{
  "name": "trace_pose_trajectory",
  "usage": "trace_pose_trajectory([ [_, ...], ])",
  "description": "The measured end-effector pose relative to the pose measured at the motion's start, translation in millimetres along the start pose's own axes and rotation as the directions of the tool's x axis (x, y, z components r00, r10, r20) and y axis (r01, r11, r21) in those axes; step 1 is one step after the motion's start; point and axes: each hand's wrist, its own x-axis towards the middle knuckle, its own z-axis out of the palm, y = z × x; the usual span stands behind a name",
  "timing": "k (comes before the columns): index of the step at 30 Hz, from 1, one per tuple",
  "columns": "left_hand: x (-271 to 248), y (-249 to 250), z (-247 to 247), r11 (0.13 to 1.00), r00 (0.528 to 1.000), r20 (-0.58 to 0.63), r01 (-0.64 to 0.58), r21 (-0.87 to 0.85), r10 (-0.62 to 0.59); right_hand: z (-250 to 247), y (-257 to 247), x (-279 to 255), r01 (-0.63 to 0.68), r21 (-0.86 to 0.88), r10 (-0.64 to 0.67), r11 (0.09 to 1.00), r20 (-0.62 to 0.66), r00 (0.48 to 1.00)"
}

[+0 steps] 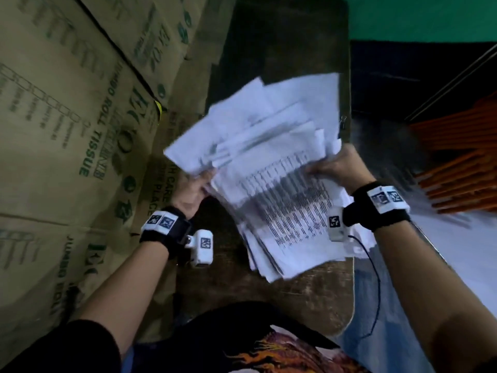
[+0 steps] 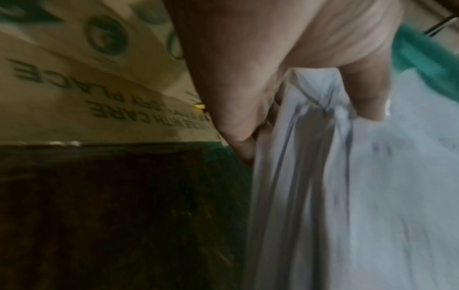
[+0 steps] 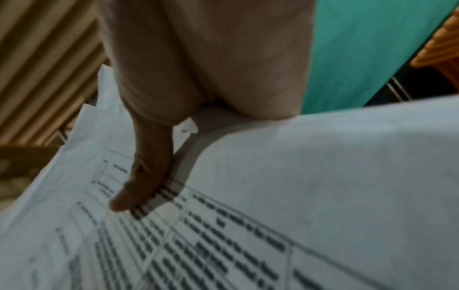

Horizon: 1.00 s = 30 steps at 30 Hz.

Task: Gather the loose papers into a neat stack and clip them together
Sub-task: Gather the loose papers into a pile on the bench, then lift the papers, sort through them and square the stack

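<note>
Both hands grip the papers (image 1: 271, 168): left hand (image 1: 192, 193) pinching its edge, right hand (image 1: 340, 168) opposite. Loosen slightly, tap edges on the table (image 1: 228, 265) below until square.

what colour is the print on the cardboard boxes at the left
Dark green lettering on the brown cardboard boxes, clearest in the head view.

dark wooden table (image 1: 282, 44), green wall (image 1: 422, 17)
</note>
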Motion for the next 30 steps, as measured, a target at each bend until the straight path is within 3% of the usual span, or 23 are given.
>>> trace_pose_trajectory([
  [2,-2,-2,-21,0.995,0.995,-0.085,-0.046,0.093,0.054,10,15,9,-0.069,-0.159,0.085,0.985,0.094,0.992],
  [4,-5,-1,-36,0.959,0.993,-0.052,-0.093,0.269,0.11,24,26,19,-0.097,-0.339,0.165,0.936,0.178,0.97],
  [8,0,-2,-41,0.864,0.987,0.094,0.069,0.498,-0.133,56,51,40,-0.05,-0.584,0.236,0.81,0.247,0.94],
  [11,16,-14,-40,0.699,0.96,0.031,0.181,0.692,-0.28,76,69,52,-0.065,-0.645,0.266,0.761,0.219,0.939],
  [13,27,-24,-40,0.636,0.954,-0.06,0.242,0.733,-0.294,84,75,59,-0.071,-0.672,0.28,0.737,0.208,0.937],
  [16,43,-43,-45,0.585,0.952,-0.159,0.287,0.759,-0.261,96,91,70,0.054,-0.814,0.243,0.578,0.236,0.941],
  [20,56,-63,-53,0.501,0.93,-0.23,0.35,0.791,-0.287,107,96,68,-0.058,-0.868,0.224,0.493,0.062,0.973],
  [22,60,-66,-56,0.493,0.926,-0.255,0.366,0.789,-0.279,117,84,62,0.113,-0.907,0.07,0.405,0.154,0.986],
  [23,59,-64,-54,0.5,0.926,-0.251,0.366,0.785,-0.283,125,81,62,0.27,-0.896,0.005,0.352,0.29,0.957],
  [24,60,-64,-54,0.514,0.923,-0.253,0.373,0.773,-0.289,134,79,63,0.435,-0.849,-0.005,0.299,0.454,0.891],
  [26,59,-63,-53,0.526,0.923,-0.259,0.376,0.762,-0.285,154,77,63,0.654,-0.736,0.124,0.177,0.676,0.727],
  [28,59,-62,-52,0.513,0.923,-0.267,0.378,0.771,-0.278,172,78,61,0.754,-0.653,0.229,0.07,0.746,0.625],
  [30,58,-63,-50,0.506,0.919,-0.268,0.383,0.772,-0.288,184,77,58,0.784,-0.62,0.224,0.024,0.768,0.6],
])
